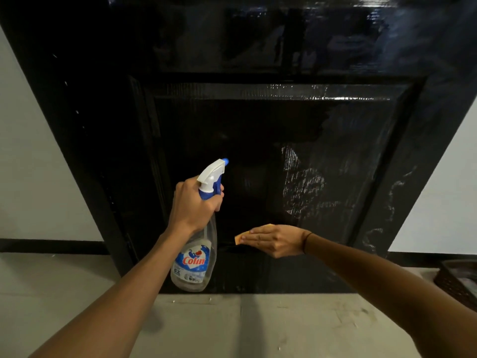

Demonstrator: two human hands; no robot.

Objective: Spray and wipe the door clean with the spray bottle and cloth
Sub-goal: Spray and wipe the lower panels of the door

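Two bare forearms, no sleeves in view. Left hand (pixel 192 202) without rings or a watch; wrist bare. Right hand (pixel 273 240) with a thin dark band round the wrist, close-fitting like a cord or hair tie. No gloves. Fingernails short where visible.

Orange cloth (pixel 240 238) flat against black door (pixel 322 151)

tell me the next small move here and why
Probably sweep the right hand, pressing the orange cloth flat on the black door, rightward across the panel. Streaky wet residue shows there, unwiped. The left hand holds the spray bottle aimed at the door.
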